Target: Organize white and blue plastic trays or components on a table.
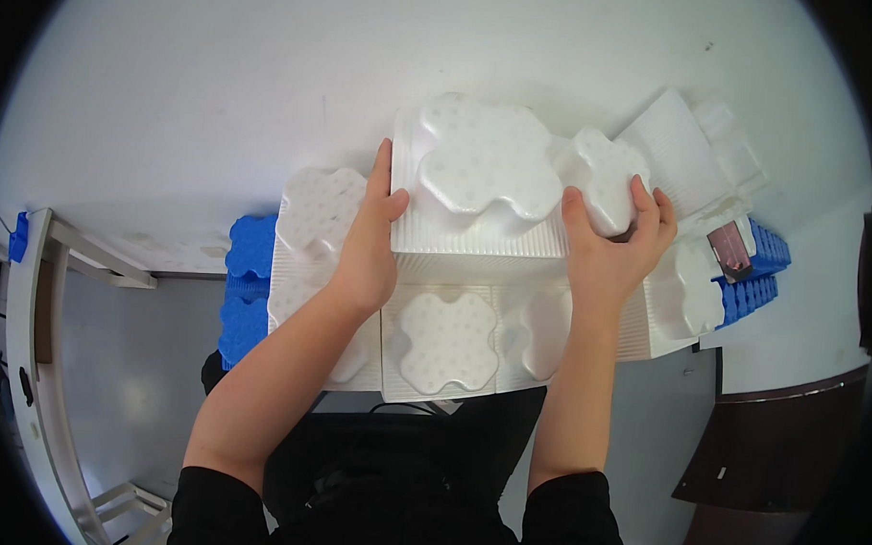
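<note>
A white molded plastic tray (488,159) with large, rounded, clover-shaped bumps sits at the top of a stack, between my two hands. My left hand (370,241) presses along its left side, fingers pointing away from me and thumb at the edge. My right hand (621,248) curls round a smaller raised bump (604,182) at the tray's right, thumb on one side and fingers on the other. Beneath lie more white trays (448,340) with similar bumps, partly covered by my forearms. The undersides of the trays are hidden.
Blue molded pieces (250,247) stick out at the stack's left, and more blue trays (768,248) stand at its right. A tilted white tray (680,156) leans at the back right. A white wall rises behind. Dark red furniture (776,448) stands right, a pale frame (46,307) left.
</note>
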Demonstrator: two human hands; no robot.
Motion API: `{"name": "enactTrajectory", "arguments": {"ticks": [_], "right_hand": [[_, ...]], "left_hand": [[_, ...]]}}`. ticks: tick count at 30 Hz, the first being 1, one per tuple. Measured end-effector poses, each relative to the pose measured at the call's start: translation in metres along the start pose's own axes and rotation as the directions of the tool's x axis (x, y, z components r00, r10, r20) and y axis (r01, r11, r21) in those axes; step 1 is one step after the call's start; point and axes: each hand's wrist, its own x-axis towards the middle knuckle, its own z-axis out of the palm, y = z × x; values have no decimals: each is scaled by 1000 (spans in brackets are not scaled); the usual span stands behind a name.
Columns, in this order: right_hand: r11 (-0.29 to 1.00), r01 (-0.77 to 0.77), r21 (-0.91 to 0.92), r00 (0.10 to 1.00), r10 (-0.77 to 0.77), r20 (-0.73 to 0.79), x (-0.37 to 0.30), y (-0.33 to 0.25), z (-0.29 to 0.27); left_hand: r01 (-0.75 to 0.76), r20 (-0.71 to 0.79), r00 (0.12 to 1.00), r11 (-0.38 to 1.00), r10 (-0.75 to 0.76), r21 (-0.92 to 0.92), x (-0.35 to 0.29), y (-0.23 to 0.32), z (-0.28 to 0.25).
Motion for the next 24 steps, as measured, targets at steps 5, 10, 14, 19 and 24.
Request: {"name": "enactTrajectory", "arguments": {"ticks": [5,10,14,19,24], "right_hand": [[994,-39,-99,998,45,54,9,-6,-2],[987,-88,-131,991,100,86,19,-15,-1],[999,-19,30,1000,19,12,3,-2,-1],[999,-29,-34,999,30,26,6,-5,-3],[988,-101,-116,989,112,101,21,-16,-2]], "left_hand": [[67,-24,998,997,-66,37,-2,15,11],[50,-24,999,997,-48,65,2,15,8],[38,-44,998,997,-35,70,-2,10,6],[39,-14,999,998,-39,46,-1,8,1],[71,-25,997,997,-71,-11,-1,16,8]]}}
